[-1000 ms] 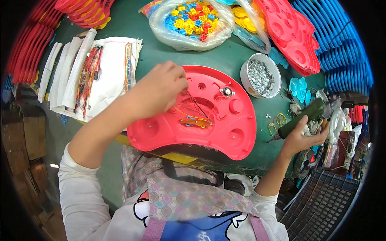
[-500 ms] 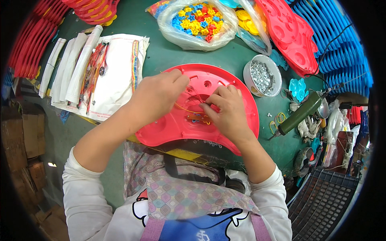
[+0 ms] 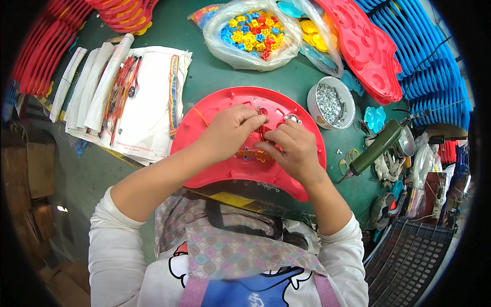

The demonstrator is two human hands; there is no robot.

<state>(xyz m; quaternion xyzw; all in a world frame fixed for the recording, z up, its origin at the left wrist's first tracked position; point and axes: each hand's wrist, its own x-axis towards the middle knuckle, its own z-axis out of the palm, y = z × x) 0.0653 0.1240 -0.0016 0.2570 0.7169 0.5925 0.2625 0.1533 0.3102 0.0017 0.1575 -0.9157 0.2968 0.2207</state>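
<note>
A red crescent-shaped plastic panel point(image 3: 215, 169) lies on the green table in front of me, its posts and recesses facing up. Over its middle, my left hand point(image 3: 232, 130) pinches thin red wires point(image 3: 262, 134) between thumb and forefinger. Close beside it, my right hand point(image 3: 291, 146) is closed on the same wires from the other side. A yellow wire point(image 3: 199, 116) runs out past the left hand. Just beyond the right knuckles sits a small round silvery part point(image 3: 293, 117). Below the hands, a small brown strip point(image 3: 249, 152) shows in the panel.
Right of the panel are a bowl of screws point(image 3: 331, 105) and a green electric screwdriver point(image 3: 376, 149). White sheets with wired parts point(image 3: 148, 102) lie left. A bag of colourful star pieces point(image 3: 253, 33) stands behind; red panels point(image 3: 363, 51) and blue panels point(image 3: 434, 66) are stacked right.
My left hand has come right and down, close to my right hand, bunching the wires between them. The silvery part now shows beyond the right hand.
</note>
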